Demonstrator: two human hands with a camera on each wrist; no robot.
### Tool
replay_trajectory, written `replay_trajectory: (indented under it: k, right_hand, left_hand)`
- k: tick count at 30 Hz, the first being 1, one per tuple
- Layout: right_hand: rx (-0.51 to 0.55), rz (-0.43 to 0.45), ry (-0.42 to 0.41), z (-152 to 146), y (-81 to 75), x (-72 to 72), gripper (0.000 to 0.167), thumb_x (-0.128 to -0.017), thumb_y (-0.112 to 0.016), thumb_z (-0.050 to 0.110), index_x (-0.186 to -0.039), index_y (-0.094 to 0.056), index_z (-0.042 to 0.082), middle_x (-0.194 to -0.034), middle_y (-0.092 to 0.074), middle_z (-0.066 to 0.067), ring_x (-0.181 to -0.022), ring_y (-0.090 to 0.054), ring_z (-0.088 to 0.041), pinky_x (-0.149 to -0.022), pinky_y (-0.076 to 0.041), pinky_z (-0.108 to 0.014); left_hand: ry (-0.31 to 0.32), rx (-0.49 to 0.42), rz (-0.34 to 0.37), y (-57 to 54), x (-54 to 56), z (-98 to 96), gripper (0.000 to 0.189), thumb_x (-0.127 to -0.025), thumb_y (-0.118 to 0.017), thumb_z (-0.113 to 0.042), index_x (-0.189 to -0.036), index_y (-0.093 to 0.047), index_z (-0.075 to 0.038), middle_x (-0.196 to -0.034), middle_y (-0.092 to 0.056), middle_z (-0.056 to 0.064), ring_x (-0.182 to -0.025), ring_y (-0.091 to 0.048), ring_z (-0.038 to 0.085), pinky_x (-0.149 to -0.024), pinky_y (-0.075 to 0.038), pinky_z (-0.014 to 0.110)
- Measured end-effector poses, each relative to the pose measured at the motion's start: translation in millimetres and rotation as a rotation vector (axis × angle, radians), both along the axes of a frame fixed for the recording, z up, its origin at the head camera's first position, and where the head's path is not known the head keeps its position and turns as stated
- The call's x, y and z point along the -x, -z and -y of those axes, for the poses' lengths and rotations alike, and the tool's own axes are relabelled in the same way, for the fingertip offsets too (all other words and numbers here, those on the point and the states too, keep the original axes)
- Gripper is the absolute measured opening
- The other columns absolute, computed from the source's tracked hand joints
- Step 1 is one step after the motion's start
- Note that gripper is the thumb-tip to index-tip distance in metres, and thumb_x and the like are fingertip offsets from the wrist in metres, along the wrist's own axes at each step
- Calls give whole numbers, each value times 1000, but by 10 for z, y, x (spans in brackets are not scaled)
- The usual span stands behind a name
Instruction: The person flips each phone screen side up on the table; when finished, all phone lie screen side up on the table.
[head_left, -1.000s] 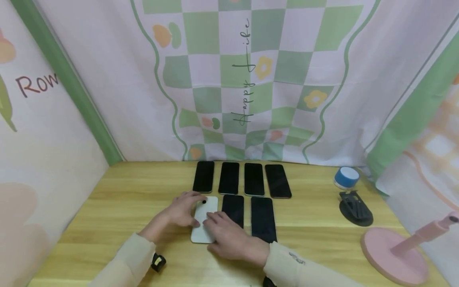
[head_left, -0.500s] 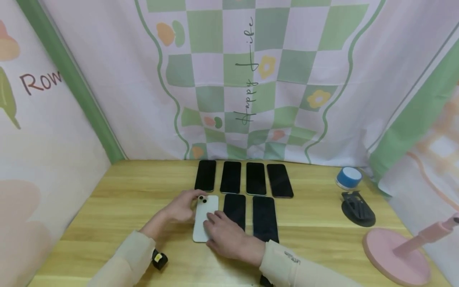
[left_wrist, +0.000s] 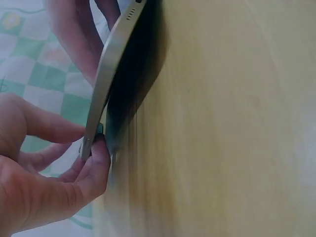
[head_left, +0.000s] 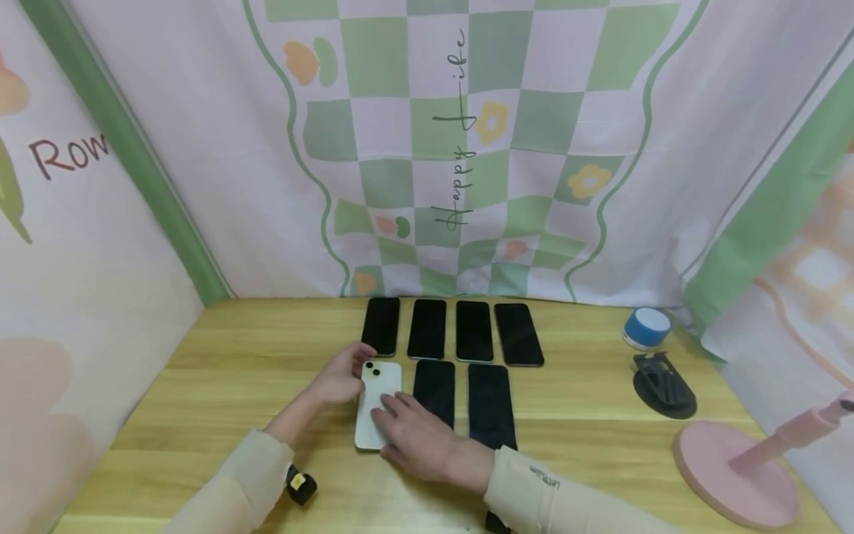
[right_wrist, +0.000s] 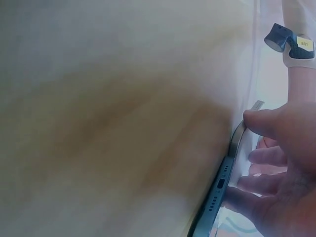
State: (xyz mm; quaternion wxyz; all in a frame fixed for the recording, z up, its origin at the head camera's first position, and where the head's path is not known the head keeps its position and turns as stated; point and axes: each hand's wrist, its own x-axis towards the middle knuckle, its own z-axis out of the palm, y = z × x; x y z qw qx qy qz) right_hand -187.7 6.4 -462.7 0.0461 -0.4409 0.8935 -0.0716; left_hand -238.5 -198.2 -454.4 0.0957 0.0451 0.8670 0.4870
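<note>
A white smartphone (head_left: 379, 386) is held back side up at the left end of the near row, its two camera lenses at the top left. In the left wrist view its gold edge (left_wrist: 98, 81) tilts over a dark wedge beside the table. My left hand (head_left: 336, 378) pinches the upper left edge, one fingertip tucked at the underside. My right hand (head_left: 420, 437) holds the lower right part: fingers on the white back, thumb (right_wrist: 261, 122) at the bottom edge. The right hand hides the phone's right side.
Two black phones, a middle one (head_left: 434, 389) and a right one (head_left: 491, 404), lie beside the white one. Several more (head_left: 427, 330) form the back row. At right are a blue-and-white round object (head_left: 646, 328), a black stand (head_left: 663, 386) and a pink round base (head_left: 734, 475).
My left hand has drawn back from over the white smartphone to its upper left edge, uncovering the camera lenses. The right hand stays almost in place on its lower part.
</note>
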Motion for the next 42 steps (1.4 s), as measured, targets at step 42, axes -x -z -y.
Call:
replay_trajectory:
  k: [42]
  right_hand:
    - [815, 925, 403, -73, -330, 2, 54, -96, -72, 11, -144, -53, -6, -134, -65, -28, -104, -76, -36, -83, -66, -42]
  left_hand:
    - [126, 597, -57, -656, 117, -404, 40, -72, -63, -2, -112, -65, -1, -73, -67, 4, -62, -61, 18, -57, -49, 27]
